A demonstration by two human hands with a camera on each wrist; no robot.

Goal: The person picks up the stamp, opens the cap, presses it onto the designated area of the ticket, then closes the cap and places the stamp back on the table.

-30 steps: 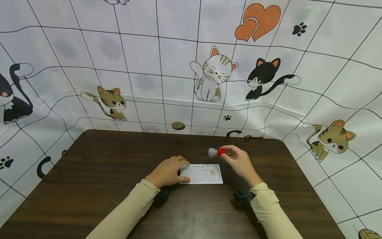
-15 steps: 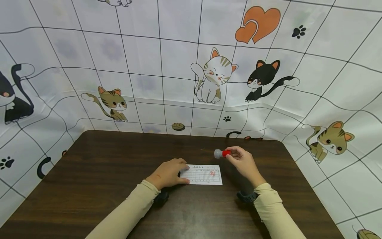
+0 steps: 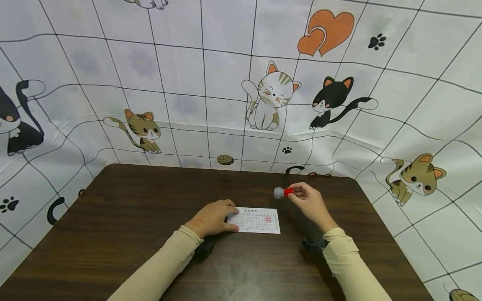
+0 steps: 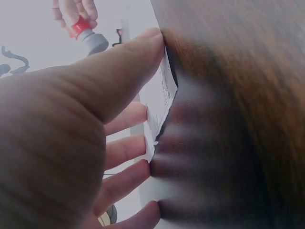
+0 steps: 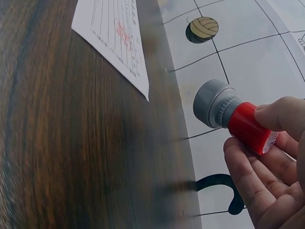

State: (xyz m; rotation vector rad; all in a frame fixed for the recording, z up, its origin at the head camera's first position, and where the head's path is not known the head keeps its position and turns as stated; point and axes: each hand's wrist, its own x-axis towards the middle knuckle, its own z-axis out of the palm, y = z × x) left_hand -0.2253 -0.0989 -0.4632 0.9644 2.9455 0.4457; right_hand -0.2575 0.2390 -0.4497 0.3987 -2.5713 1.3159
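Observation:
A printed form (image 3: 256,225) with a ruled grid and a red stamp mark near its right end lies on the dark wooden table. My left hand (image 3: 214,218) rests over its left end, thumb and fingertips spread and pressing on the paper; the left wrist view shows the thumb (image 4: 138,52) at the sheet's edge. To the right, my right hand (image 3: 312,207) holds a stamp (image 5: 250,126) up above the table. Thumb and fingers pinch its red barrel, and the wide grey end points left, away from the palm, beyond the form's upper right corner.
The brown tabletop (image 3: 132,234) has rounded far corners. Right behind its far edge hangs a white curtain (image 3: 180,104) printed with cats and grid lines. A dark band (image 3: 315,246) circles the right wrist.
My right hand has moved a little to the right with the stamp, away from the form. The left hand stays on the paper, almost still.

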